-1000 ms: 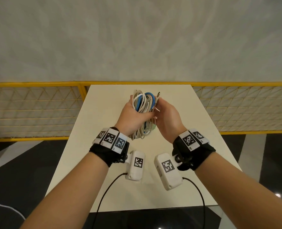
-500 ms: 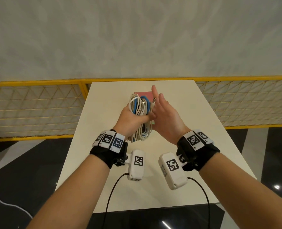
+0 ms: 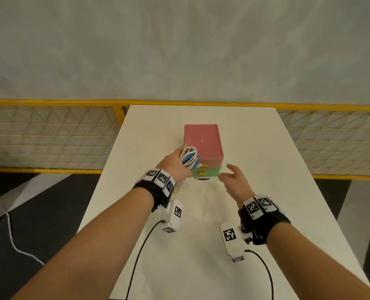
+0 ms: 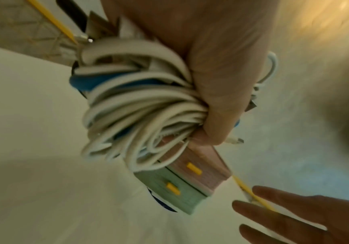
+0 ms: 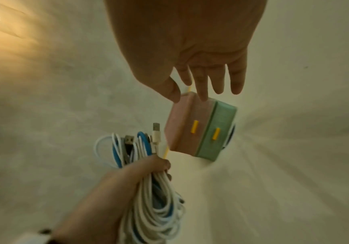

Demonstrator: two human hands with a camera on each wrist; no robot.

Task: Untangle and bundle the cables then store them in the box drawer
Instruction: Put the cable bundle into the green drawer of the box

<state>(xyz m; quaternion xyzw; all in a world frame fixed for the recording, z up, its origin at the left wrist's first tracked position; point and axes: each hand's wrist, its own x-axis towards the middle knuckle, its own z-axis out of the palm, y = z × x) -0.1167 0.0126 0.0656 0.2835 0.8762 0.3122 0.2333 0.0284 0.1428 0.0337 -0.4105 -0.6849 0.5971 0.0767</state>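
A small drawer box [image 3: 202,144] stands mid-table, with a pink top drawer [image 5: 187,125] over a green one [image 5: 219,132], each with a yellow handle, both closed. My left hand [image 3: 175,164] grips a coiled bundle of white and blue cables [image 3: 189,158] just left of the box's front; the coils [image 4: 135,112] fill the left wrist view, and USB plugs [image 5: 155,130] stick out of the top. My right hand [image 3: 234,180] hovers open just right of the box front, fingers [image 5: 202,84] spread near the pink drawer and apart from it.
The white table [image 3: 201,224] runs forward from me with bare surface around the box. A yellow mesh railing [image 3: 49,135] borders the far side. Something dark [image 3: 202,179] lies under the box's front edge. Black wrist-camera leads [image 3: 140,252] trail over the near table.
My right hand has let go of the bundle and moved right and down beside the box front. The left hand has carried the cables left and lower, uncovering the box.
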